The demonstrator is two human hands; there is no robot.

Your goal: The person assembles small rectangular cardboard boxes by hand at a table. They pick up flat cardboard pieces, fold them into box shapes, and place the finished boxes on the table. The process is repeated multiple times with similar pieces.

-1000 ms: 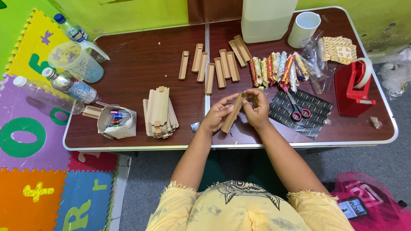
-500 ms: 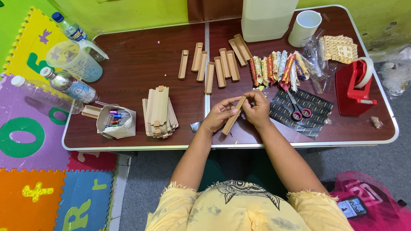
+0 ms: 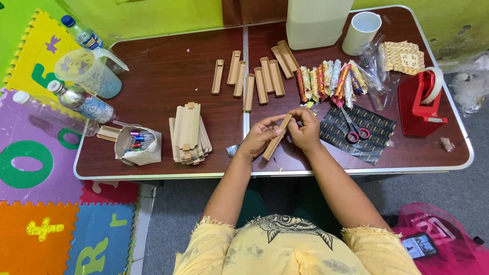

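Observation:
A long narrow folded cardboard box (image 3: pixel 277 136) is held between both hands over the front of the dark brown table (image 3: pixel 168 76). My left hand (image 3: pixel 259 137) grips its lower end and side. My right hand (image 3: pixel 305 130) pinches its upper end. A stack of flat cardboard blanks (image 3: pixel 189 133) lies to the left of my hands. Several finished narrow boxes (image 3: pixel 254 76) lie in a row further back.
Colourful wrapped rolls (image 3: pixel 331 79) lie behind a black patterned sheet with red scissors (image 3: pixel 354 130). A red tape dispenser (image 3: pixel 420 104), white cup (image 3: pixel 361 33), white container (image 3: pixel 316 20), measuring jug (image 3: pixel 89 71), bottles (image 3: pixel 81 102) and a pen holder (image 3: pixel 137 145) ring the table.
The cardboard piece has been folded narrower between my hands and now sits as a slim diagonal box. My hands have stayed in the same spot.

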